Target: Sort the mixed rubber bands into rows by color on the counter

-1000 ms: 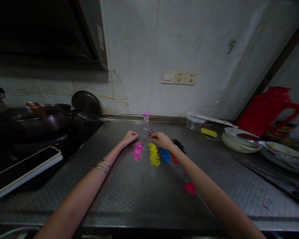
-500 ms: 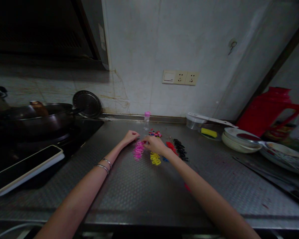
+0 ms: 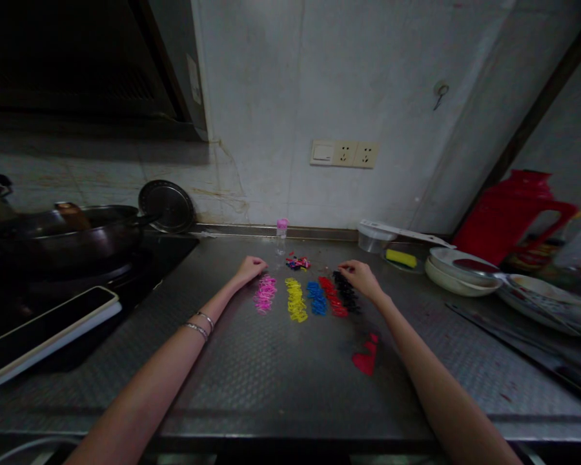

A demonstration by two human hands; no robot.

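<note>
Small hair elastics lie in colour-sorted rows on the steel counter: pink (image 3: 265,295), yellow (image 3: 296,300), blue (image 3: 316,298), red (image 3: 333,297) and black (image 3: 347,294). Behind them is a small mixed pile (image 3: 298,262). My left hand (image 3: 252,268) rests just left of the pink row's far end, its fingers drawn together; anything in them is too small to see. At the far end of the black row, my right hand (image 3: 361,276) has thumb and fingertips pinched. Whatever they grip cannot be made out. A clear bottle with a pink lid (image 3: 281,236) stands behind the mixed pile.
A red heart-shaped piece (image 3: 365,356) lies nearer the front edge. On the right are a yellow sponge (image 3: 401,259), a plastic tub (image 3: 374,240), stacked bowls (image 3: 459,278) and a red thermos (image 3: 508,213). A pan (image 3: 77,232) and a phone (image 3: 48,329) are left.
My right hand has moved right, from between the pink and yellow rows to the black row, uncovering the blue row and the heart-shaped piece. My left hand stays near the pink row.
</note>
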